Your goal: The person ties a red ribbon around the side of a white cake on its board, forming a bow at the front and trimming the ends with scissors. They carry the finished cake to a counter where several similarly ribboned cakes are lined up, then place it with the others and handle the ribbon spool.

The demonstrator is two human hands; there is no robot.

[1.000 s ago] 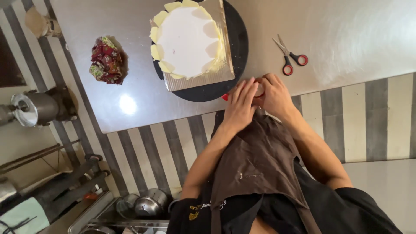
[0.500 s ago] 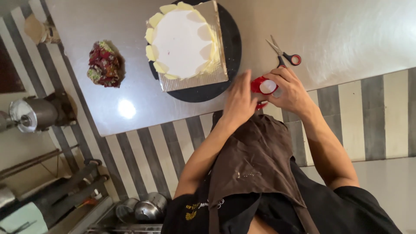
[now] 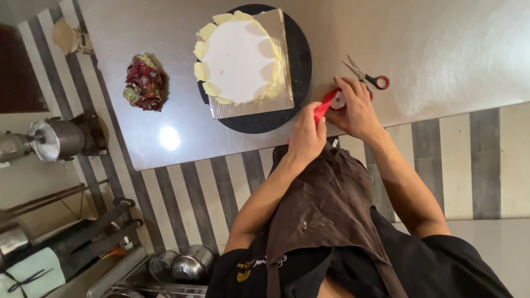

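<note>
While gripped: one ribbon spool [image 3: 338, 101], two hands.

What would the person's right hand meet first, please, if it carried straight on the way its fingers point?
Probably the scissors. The right hand, holding a red ribbon roll, points up the table toward them, and they lie just beyond its fingertips; depth is hard to judge.

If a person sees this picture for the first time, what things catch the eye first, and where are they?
First comes the white cake with pale yellow pieces around its edge, on a silver board atop a round black turntable in the middle of the table. Just right of it, the left hand pulls a red ribbon from a small roll held by the right hand. Red-handled scissors lie just beyond the hands.
</note>
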